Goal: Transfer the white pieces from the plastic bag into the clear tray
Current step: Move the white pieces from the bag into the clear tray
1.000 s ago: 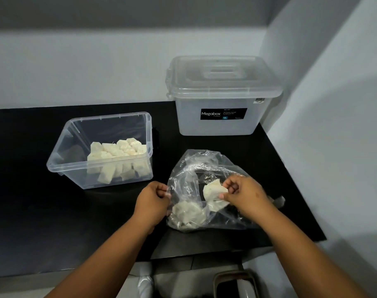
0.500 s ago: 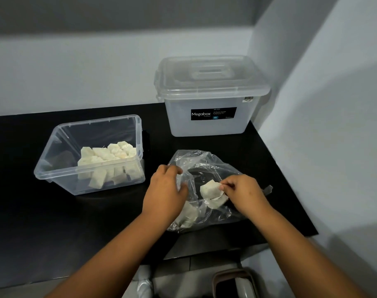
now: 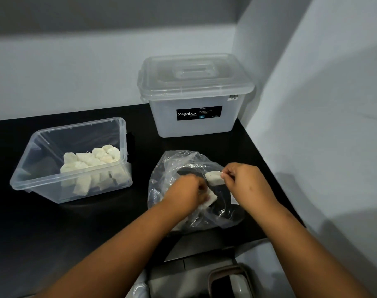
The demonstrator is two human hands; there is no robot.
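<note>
A crumpled clear plastic bag (image 3: 174, 166) lies on the black counter in front of me. My right hand (image 3: 245, 181) pinches a white piece (image 3: 214, 178) at the bag's right side. Inside the bag's mouth, my left hand (image 3: 184, 195) curls its fingers around another white piece (image 3: 211, 200), partly hidden by the hand. The clear tray (image 3: 43, 186) stands to the left, holding several white pieces (image 3: 91, 160) piled toward its right end.
A lidded translucent Megabox bin (image 3: 194, 93) stands at the back against the wall corner. The black counter (image 3: 54, 229) ends close to my body. Below its edge, a grey object with a brown rim (image 3: 230, 282) shows.
My left hand has moved from the bag's left rim into the bag and closed on a white piece. My right hand keeps its pinch on its piece.
</note>
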